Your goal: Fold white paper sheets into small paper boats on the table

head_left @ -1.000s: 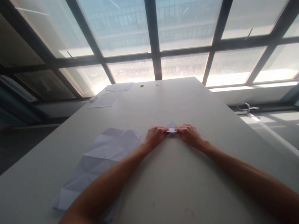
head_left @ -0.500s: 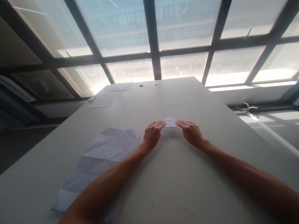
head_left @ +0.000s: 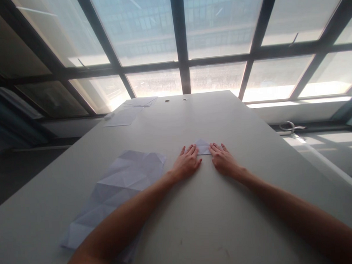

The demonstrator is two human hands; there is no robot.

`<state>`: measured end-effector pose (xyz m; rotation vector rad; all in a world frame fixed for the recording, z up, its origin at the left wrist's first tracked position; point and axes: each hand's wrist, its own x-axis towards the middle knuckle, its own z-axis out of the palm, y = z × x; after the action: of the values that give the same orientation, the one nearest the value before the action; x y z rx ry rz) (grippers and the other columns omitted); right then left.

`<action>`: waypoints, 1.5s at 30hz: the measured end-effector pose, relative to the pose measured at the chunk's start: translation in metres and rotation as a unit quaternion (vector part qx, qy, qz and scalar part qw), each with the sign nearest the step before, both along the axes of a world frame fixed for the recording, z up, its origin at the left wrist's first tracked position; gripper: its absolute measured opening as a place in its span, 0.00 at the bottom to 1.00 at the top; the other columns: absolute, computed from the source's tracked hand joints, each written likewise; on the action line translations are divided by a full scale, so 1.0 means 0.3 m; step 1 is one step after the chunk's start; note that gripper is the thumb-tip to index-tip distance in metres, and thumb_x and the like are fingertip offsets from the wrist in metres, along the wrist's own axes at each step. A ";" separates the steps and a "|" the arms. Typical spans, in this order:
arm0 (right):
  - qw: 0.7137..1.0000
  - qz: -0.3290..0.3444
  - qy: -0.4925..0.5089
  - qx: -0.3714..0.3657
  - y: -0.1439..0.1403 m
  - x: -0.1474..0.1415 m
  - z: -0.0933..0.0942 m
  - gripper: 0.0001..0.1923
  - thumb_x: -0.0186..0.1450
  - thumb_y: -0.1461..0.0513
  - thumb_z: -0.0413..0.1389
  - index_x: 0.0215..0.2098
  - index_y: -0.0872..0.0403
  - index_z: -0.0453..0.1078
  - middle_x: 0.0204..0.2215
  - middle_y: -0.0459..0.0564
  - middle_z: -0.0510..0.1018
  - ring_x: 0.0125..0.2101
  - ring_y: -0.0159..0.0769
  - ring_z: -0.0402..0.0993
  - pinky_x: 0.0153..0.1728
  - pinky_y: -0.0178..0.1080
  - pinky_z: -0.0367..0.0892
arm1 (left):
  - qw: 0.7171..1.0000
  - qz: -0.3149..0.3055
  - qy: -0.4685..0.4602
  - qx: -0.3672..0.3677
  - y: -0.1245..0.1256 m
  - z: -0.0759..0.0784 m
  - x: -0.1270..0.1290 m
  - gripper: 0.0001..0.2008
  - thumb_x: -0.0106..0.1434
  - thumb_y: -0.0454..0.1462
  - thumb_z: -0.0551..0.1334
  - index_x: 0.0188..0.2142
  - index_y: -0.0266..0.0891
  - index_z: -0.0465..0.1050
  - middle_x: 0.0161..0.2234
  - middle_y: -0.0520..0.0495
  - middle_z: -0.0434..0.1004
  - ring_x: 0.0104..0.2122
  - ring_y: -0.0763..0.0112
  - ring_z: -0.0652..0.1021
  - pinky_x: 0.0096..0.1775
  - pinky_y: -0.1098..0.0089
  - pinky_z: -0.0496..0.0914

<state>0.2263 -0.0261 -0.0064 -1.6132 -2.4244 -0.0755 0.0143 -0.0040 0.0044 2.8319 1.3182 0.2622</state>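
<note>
A small folded piece of white paper (head_left: 202,146) lies flat on the grey table (head_left: 214,216), between my two hands. My left hand (head_left: 188,162) rests palm down on the table, fingers spread, its fingertips at the paper's left edge. On the other side, my right hand (head_left: 223,159) lies flat as well, with its fingertips touching the paper's right edge. Neither hand grips anything.
A large creased white sheet (head_left: 117,189) lies to the left, partly under my left forearm. More paper sheets (head_left: 125,115) sit at the table's far left corner. Scissors (head_left: 289,126) rest on the sill at right. Tall windows (head_left: 178,42) stand beyond the far edge.
My hands let go of the small folded paper and flattened, palms down with fingers spread, on the table beside it. The paper now lies flat.
</note>
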 end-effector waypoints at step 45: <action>0.983 -0.139 0.116 -0.040 0.030 0.015 -0.019 0.26 0.72 0.54 0.43 0.62 0.59 0.61 0.65 0.60 0.60 0.65 0.47 0.50 0.63 0.57 0.42 | 0.990 0.124 -0.063 -0.030 0.051 -0.048 -0.022 0.27 0.72 0.45 0.45 0.65 0.34 0.57 0.67 0.39 0.54 0.67 0.57 0.55 0.65 0.56 0.49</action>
<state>0.2308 -0.0169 -0.0120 -1.8721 -2.0414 0.1570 0.0076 0.0115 -0.0100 2.5540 1.6188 0.3895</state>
